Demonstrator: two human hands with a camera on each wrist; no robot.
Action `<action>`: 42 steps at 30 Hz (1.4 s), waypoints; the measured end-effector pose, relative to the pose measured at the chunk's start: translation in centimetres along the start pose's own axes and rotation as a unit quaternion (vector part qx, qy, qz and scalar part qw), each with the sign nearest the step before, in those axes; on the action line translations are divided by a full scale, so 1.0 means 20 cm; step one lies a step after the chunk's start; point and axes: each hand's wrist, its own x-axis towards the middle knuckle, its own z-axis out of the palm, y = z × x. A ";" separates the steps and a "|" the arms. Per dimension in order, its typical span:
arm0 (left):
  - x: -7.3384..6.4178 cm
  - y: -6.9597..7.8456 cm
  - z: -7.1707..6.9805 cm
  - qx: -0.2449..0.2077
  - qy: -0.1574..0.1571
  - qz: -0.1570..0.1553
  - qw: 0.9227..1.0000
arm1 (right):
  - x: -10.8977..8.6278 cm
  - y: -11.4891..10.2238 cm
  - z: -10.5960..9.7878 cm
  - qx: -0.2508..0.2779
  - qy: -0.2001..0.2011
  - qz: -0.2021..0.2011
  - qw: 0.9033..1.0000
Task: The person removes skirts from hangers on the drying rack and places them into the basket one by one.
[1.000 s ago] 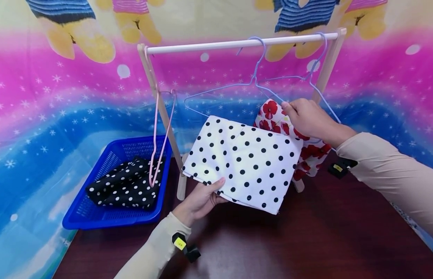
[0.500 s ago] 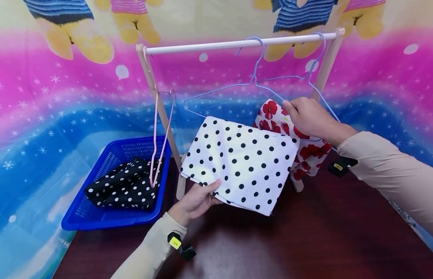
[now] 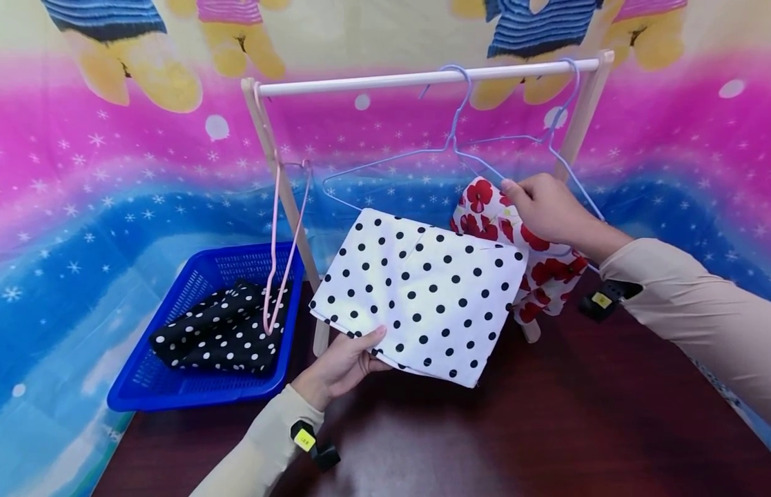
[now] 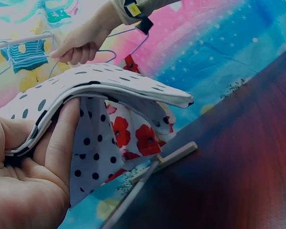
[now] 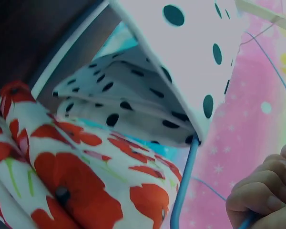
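Note:
A white cloth with black dots (image 3: 422, 290) is draped over the lower bar of a blue hanger (image 3: 416, 150), whose hook sits on the rack's rod. My left hand (image 3: 344, 362) pinches the cloth's lower edge, thumb on top and fingers underneath, and pulls it out toward me. In the left wrist view the folded layers of the dotted cloth (image 4: 93, 86) spread apart beyond the fingers. My right hand (image 3: 543, 210) grips the right shoulder of that hanger; in the right wrist view its curled fingers (image 5: 257, 195) close round the blue wire.
Behind, a red-flowered cloth (image 3: 478, 207) hangs on a second blue hanger (image 3: 562, 148). A pink hanger (image 3: 275, 255) hangs at the left end of the wooden rack (image 3: 385, 81). The blue basket (image 3: 127, 393) below it contains a black dotted cloth (image 3: 220, 331). All stand on a dark table (image 3: 547, 428).
My left hand has drawn the white dotted cloth's lower edge a little left and down, and the cloth has shifted left with it. The right hand stays on the hanger.

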 end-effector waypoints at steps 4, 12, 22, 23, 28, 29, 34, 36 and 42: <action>-0.01 -0.03 0.00 -0.003 -0.004 0.007 1.000 | -0.01 -0.01 -0.01 0.036 0.002 0.015 0.999; -0.01 -0.08 0.02 -0.005 0.001 0.009 1.000 | -0.02 -0.02 -0.01 0.057 -0.004 0.044 0.997; -0.04 -0.12 0.05 -0.014 -0.001 -0.001 1.000 | -0.02 -0.03 0.00 0.072 -0.012 0.074 0.995; -0.04 -0.12 0.05 -0.017 -0.001 -0.001 1.000 | -0.02 -0.03 0.00 0.074 -0.014 0.076 0.994; -0.06 -0.14 0.05 -0.026 -0.006 0.001 1.000 | -0.02 -0.03 0.01 0.082 -0.013 0.085 0.993; -0.06 -0.14 0.05 -0.026 -0.008 0.001 1.000 | -0.02 -0.04 0.01 0.082 -0.012 0.086 0.993; -0.06 -0.14 0.05 -0.027 -0.010 0.004 1.000 | -0.02 -0.05 0.02 0.082 -0.006 0.086 0.993; -0.06 -0.12 0.05 -0.025 -0.011 0.007 1.000 | -0.02 -0.05 0.02 0.082 -0.008 0.081 0.993; -0.07 -0.08 0.01 -0.009 -0.026 0.009 1.000 | -0.02 -0.05 0.02 0.069 -0.006 0.063 0.996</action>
